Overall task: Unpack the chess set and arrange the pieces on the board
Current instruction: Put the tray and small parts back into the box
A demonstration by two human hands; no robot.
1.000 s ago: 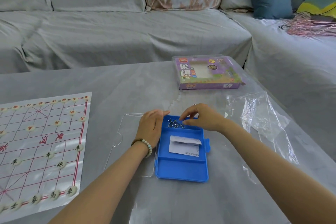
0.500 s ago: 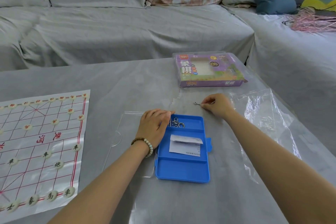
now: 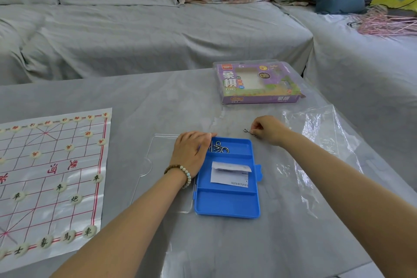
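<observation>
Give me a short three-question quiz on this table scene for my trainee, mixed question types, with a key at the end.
1. True or false: the folded white paper slip lies in the middle compartment of the blue plastic tray.
2. What does the right hand pinch? A) a small metal wire piece B) a round chess piece C) the paper slip
3. Which compartment of the tray holds the tangled metal rings: near, middle or far?
Key: 1 true; 2 A; 3 far, right beside the left hand.
</observation>
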